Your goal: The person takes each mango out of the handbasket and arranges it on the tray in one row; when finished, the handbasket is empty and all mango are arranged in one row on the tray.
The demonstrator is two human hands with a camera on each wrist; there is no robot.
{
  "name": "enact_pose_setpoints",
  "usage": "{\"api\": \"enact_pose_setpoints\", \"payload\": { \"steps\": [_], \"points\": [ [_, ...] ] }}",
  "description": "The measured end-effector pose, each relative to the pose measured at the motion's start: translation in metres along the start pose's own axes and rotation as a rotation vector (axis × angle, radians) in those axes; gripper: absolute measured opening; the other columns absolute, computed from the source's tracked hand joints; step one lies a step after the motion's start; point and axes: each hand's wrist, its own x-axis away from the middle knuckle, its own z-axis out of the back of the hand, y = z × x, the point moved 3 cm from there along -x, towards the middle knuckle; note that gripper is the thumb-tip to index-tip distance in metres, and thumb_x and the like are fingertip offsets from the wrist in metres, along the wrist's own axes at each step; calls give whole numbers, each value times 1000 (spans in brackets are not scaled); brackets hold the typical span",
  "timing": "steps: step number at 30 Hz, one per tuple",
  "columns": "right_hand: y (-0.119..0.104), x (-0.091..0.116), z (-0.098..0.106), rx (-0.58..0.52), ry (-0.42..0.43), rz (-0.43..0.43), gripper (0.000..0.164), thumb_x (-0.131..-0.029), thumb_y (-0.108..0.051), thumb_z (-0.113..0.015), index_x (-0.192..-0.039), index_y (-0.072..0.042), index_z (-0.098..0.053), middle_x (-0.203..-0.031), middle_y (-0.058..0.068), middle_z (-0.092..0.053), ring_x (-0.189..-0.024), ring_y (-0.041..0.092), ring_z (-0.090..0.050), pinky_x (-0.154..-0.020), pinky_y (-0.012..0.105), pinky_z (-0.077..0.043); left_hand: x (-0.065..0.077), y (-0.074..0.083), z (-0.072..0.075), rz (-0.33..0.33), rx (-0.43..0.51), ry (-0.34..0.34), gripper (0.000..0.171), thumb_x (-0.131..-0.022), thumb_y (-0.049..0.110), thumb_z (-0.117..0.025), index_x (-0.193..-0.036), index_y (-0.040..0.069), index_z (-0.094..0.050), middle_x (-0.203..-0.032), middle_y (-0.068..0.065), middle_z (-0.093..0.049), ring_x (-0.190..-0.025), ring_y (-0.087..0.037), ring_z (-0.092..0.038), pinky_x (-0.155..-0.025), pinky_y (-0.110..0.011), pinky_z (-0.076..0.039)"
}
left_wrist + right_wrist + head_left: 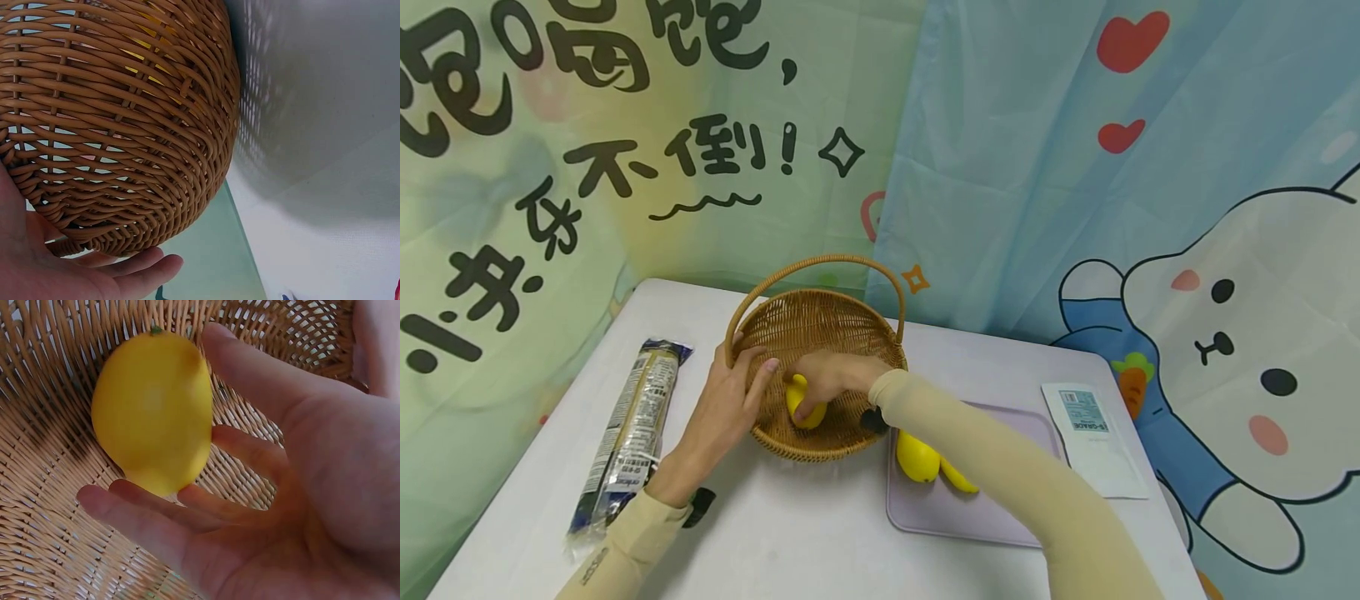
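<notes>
A wicker basket with an arched handle stands on the table. My left hand grips its left rim beside the handle's foot, thumb over the edge; the left wrist view shows the woven wall close up. Inside the basket lies a smooth yellow fruit, lemon-like, with a small green stem end. My right hand reaches in around this fruit, its fingers loosely spread along one side and the thumb beside it. From the head view, the right hand partly covers the fruit.
A pale purple tray right of the basket bears a yellow rounded fruit and a banana-like yellow piece, partly behind the right sleeve. A white packet lies beyond it. Left of the basket lies a long plastic-wrapped package. Printed curtains hang behind.
</notes>
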Motion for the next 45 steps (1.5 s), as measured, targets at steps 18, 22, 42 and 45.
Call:
{"api": "enact_pose_setpoints", "payload": {
  "steps": [18,22,42,45],
  "points": [
    [-4,-1,-2,45,18,4,70,-86,-27,-83,-148,-16,-52,-153,6,-49,-143,25,-43,-116,41,-41,1,1,0,2,10,-3,55,-108,43,-45,-135,-3,-58,-158,-32,-27,-145,-48,-31,-115,-61,-32],
    [-2,4,4,30,34,18,73,-87,-28,-83,-151,-16,-49,-153,6,-49,-144,25,-43,-118,40,-39,1,1,-1,-1,10,-7,56,-108,44,-46,-134,-4,-58,-157,-33,-27,-146,-47,-30,-115,-61,-33],
    [13,78,46,2,171,84,71,-91,-29,-78,-154,-22,-46,-167,13,-26,-154,32,-26,-123,51,-28,1,3,-1,12,5,-33,56,-109,44,-43,-137,-2,-56,-158,-31,-26,-145,-49,-31,-112,-65,-35],
    [20,94,49,-26,195,103,70,-91,-29,-78,-153,-20,-46,-167,12,-26,-155,31,-24,-123,51,-28,1,3,0,11,0,-20,55,-109,44,-43,-137,-2,-56,-158,-32,-26,-145,-50,-31,-112,-65,-34]
  ]
}}
